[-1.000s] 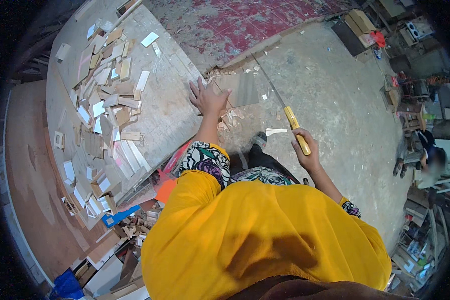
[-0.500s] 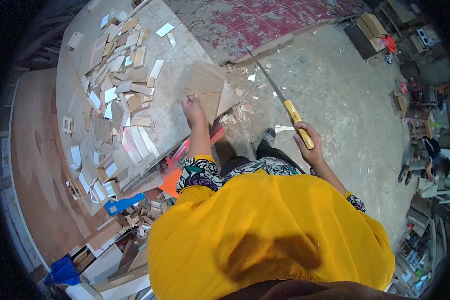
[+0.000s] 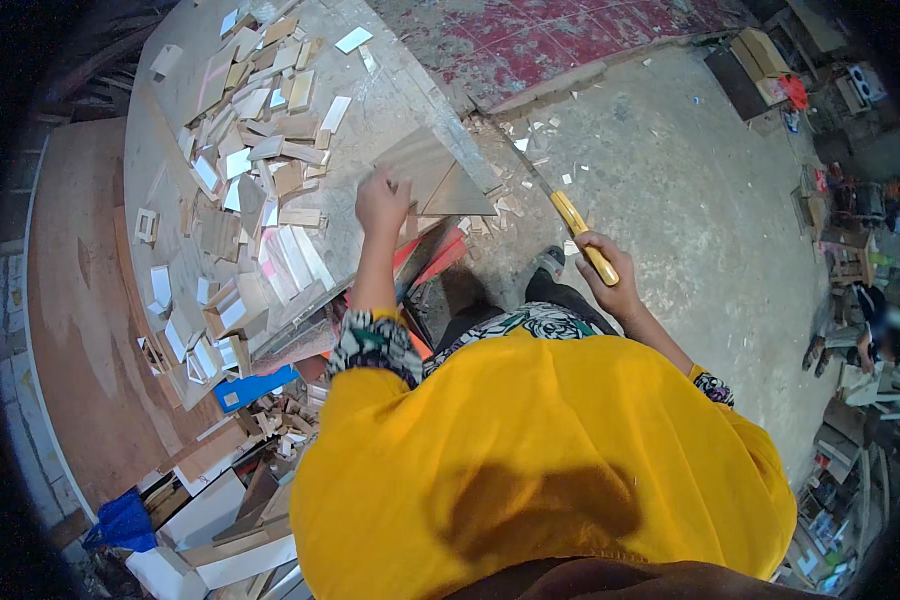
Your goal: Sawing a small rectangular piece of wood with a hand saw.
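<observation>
My right hand grips the yellow handle of a handsaw. Its long, narrow blade points forward and left, over the floor beside the table. At the table's near corner lies a flat brown wooden board with a thin dark line across it. My left hand is at the board's left edge, its fingers curled and slightly blurred. Whatever may be between those fingers is too small to make out.
Many wood offcuts, some white-faced, are heaped on the grey table. A blue piece and scrap wood lie below its near edge. Wood chips litter the concrete floor. Another person is at the far right.
My left hand has shifted left on the board, and the thin stick-like thing seen at its fingers no longer shows clearly. The saw has dipped slightly, staying in my right hand.
</observation>
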The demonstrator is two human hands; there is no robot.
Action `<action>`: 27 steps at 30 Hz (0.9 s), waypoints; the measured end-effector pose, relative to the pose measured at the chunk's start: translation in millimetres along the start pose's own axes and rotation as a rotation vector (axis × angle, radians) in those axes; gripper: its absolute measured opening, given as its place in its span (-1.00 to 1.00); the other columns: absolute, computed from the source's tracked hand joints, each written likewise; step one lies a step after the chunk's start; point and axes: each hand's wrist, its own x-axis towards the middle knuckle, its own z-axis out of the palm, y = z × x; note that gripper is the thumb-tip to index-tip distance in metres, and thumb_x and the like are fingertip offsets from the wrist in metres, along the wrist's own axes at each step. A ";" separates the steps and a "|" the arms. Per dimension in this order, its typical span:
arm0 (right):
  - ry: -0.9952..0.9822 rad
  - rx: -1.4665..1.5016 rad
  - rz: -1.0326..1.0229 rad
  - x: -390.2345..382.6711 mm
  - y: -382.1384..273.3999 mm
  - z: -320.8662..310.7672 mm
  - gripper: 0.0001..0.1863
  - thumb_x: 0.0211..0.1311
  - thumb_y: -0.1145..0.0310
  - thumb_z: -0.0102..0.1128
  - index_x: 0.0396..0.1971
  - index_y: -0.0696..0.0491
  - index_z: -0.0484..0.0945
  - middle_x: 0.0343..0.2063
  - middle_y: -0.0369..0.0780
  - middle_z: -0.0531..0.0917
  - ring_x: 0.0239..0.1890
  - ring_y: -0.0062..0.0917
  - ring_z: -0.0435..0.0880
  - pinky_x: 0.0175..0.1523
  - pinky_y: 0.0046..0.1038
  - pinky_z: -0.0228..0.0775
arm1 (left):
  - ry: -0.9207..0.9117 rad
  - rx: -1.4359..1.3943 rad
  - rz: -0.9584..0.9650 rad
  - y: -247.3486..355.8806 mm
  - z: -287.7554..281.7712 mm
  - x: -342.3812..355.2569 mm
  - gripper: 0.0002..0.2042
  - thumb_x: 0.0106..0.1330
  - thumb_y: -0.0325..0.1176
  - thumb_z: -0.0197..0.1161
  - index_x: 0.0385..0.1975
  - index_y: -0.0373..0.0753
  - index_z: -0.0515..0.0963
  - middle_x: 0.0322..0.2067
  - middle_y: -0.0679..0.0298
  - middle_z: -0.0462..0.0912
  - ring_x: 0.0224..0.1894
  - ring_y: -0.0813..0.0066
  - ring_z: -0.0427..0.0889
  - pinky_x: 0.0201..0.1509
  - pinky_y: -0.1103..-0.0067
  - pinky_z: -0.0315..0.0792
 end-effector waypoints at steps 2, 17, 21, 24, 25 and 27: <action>-0.019 0.003 -0.005 -3.3 -5.2 3.5 -0.70 0.02 0.55 0.15 -0.17 0.07 0.45 -0.25 -0.16 0.58 -0.30 -0.44 0.60 -0.16 -0.54 0.38 | 0.125 0.161 0.201 -13.8 21.1 24.9 -0.40 -0.05 -0.09 0.31 0.05 -0.16 0.39 0.04 0.06 0.42 0.15 0.09 0.31 0.13 0.27 0.28; 0.005 -0.032 0.075 -38.3 -23.9 5.9 -0.71 0.03 0.53 0.14 -0.17 0.03 0.47 -0.27 -0.11 0.60 -0.32 -0.30 0.62 -0.19 -0.47 0.40 | -0.300 0.380 -0.249 27.4 2.5 41.2 -0.06 -0.32 0.06 0.50 0.18 -0.08 0.25 0.05 0.13 0.45 0.07 0.20 0.44 0.12 0.27 0.30; 0.011 -0.053 0.086 -38.3 -25.6 7.0 -0.71 0.05 0.50 0.14 -0.17 0.02 0.47 -0.27 -0.11 0.60 -0.35 -0.30 0.62 -0.21 -0.47 0.40 | -0.357 0.241 -0.113 -7.5 8.6 48.6 -0.26 -0.32 0.06 0.49 -0.06 -0.18 0.50 -0.17 0.11 0.60 -0.12 0.21 0.58 -0.05 0.40 0.42; 0.000 -0.038 0.087 -36.6 -29.0 9.1 -0.72 0.05 0.49 0.14 -0.17 0.01 0.47 -0.29 -0.11 0.61 -0.35 -0.31 0.62 -0.22 -0.47 0.40 | -0.436 -0.076 -0.218 -43.5 18.7 49.6 -0.32 -0.20 0.03 0.45 -0.12 -0.36 0.50 -0.22 0.07 0.61 -0.14 0.27 0.59 -0.09 0.58 0.42; -0.028 -0.025 0.071 -33.1 -32.3 13.5 -0.72 0.05 0.49 0.14 -0.17 0.01 0.47 -0.29 -0.11 0.61 -0.35 -0.31 0.62 -0.22 -0.47 0.40 | -0.336 -0.202 -0.258 -86.0 33.3 46.3 -0.46 -0.14 0.00 0.38 -0.27 -0.32 0.56 -0.33 0.08 0.63 -0.24 0.24 0.61 -0.17 0.50 0.43; -0.068 -0.016 0.063 -30.3 -32.2 17.1 -0.71 0.05 0.50 0.14 -0.17 0.02 0.47 -0.30 -0.12 0.61 -0.36 -0.32 0.62 -0.22 -0.48 0.40 | -0.252 -0.331 -0.277 -105.3 44.5 42.2 -0.59 -0.07 -0.02 0.32 -0.41 -0.29 0.62 -0.45 0.10 0.65 -0.33 0.21 0.64 -0.24 0.43 0.43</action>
